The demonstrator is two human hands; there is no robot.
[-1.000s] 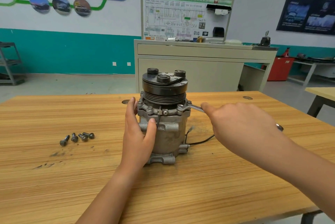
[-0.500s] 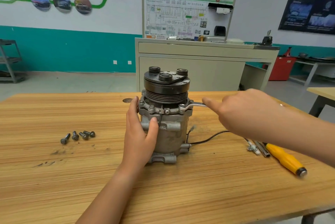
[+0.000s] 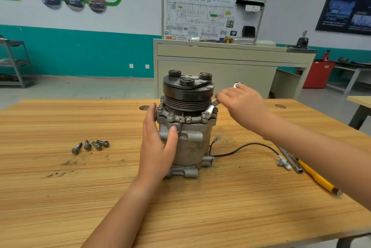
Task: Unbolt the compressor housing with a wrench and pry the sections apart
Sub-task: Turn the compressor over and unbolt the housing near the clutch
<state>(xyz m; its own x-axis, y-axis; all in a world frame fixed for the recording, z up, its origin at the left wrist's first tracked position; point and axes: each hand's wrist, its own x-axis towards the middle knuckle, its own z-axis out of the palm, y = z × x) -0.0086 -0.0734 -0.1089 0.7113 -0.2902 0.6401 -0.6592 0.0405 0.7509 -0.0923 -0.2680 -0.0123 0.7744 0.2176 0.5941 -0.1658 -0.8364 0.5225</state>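
Steel, dark and flanged, at left: loose bolts (image 3: pixel 90 145) on grained wood. Steadying the matt cast compressor housing (image 3: pixel 192 147), upright at centre, with the left hand (image 3: pixel 158 147) curled round its side. Gripping the polished wrench (image 3: pixel 212 107), ring seated on a right-side flange bolt (image 3: pixel 205 115), in the right hand (image 3: pixel 244 103); keeping the ring square, guarding against rounding.

Your right hand (image 3: pixel 244 105) covers most of the wrench (image 3: pixel 210 109). Only its ring end on the bolt (image 3: pixel 205 115) and a bright tip past your knuckles show, so how your fingers wrap it cannot be told. Your left hand (image 3: pixel 158 141) hides the left side of the compressor housing (image 3: pixel 192 143). Your right forearm (image 3: pixel 311 147) crosses the screwdriver (image 3: pixel 317 177), hiding its far end. The print on the wiring board (image 3: pixel 202 18) is too small to read.
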